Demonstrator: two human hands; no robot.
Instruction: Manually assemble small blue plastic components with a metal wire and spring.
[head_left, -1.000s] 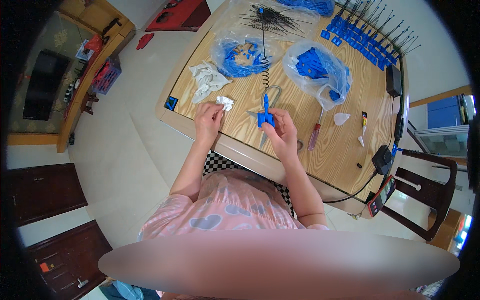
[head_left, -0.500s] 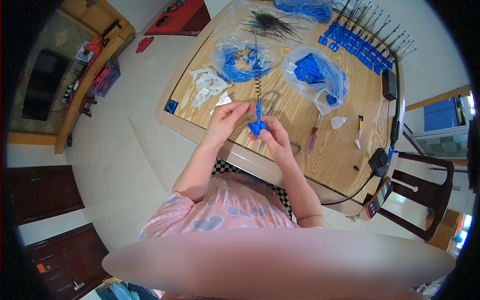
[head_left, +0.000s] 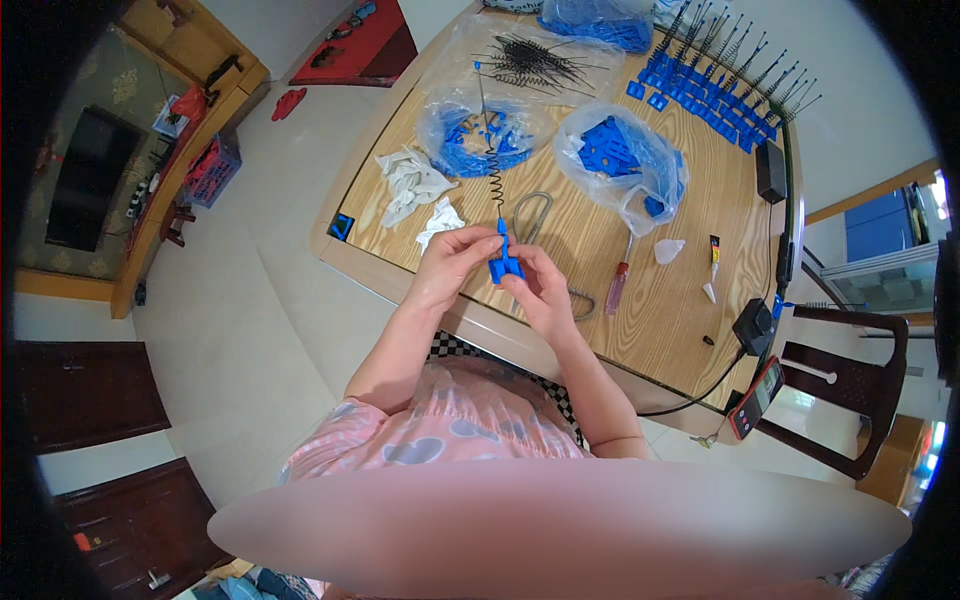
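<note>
Nearest the body, both hands meet just above the near edge of the wooden bench (head_left: 690,330). The left hand (head_left: 452,268) and the right hand (head_left: 545,292) each have their grip closed on the same small blue plastic piece (head_left: 504,266), fingertips pinching it from either side. From the top of that piece a thin coiled black spring wire (head_left: 493,170) rises away from the person, ending in a straight stretch (its far tip lies over the bags beyond).

Just past the hands a grey wire loop (head_left: 532,213) lies flat on the wood, and to the left of it crumpled white cloth (head_left: 412,185). To the right lies a red-handled screwdriver (head_left: 617,285), with a small clear cap and a little tube near it.

Farther off sit two clear plastic bags of blue parts, the left bag (head_left: 470,135) behind the spring and the right bag (head_left: 622,165) beside it. Beyond them a bundle of black spring wires (head_left: 535,62) lies on clear plastic, and along the far right edge a row of finished blue pieces with wires (head_left: 715,85) is laid out side by side. A black cable and adapter (head_left: 755,325) run down the right side of the bench.
</note>
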